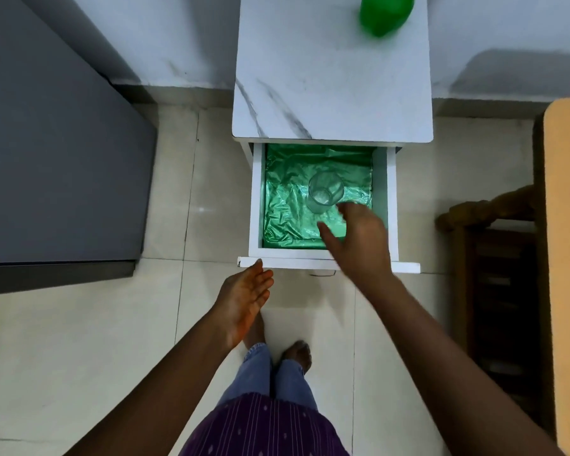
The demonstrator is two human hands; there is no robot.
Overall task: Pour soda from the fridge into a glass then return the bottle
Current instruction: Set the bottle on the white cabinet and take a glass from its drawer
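Head view: the reference landmark is the open drawer (323,258) of a small white cabinet with a marble-patterned top (329,83). The glass (324,191) stands upright inside the drawer, toward its right side, on a crinkled green plastic liner (287,205). The green soda bottle (384,13) rests on the cabinet top, beyond the drawer and toward the right rear corner; it is blurred and cut by the frame edge, so its cap cannot be assessed. The right hand (359,240) is over the drawer's near right portion, fingers spread and unclenched, just beside the glass and holding nothing; whether a fingertip touches the glass cannot be told. The left hand (244,299) hangs in front of the drawer's near left corner, palm exposed, relaxed and empty. The step in hand appears to be retrieval of the glass. Recommended procedure: wrap thumb and fingers around the side wall at mid-height, lift straight up until the base clears the drawer walls, then set it on the cabinet top near the bottle. The glass is clear, smooth-walled and cylindrical, and probably slippery, so a firm encircling grip is advised over a rim pinch. The liner is thin, glossy and wrinkled; it may cling or shift, so avoid dragging the base across it. The drawer front is flat, white and hard-edged. The surrounding floor (79,340) is pale polished tile.
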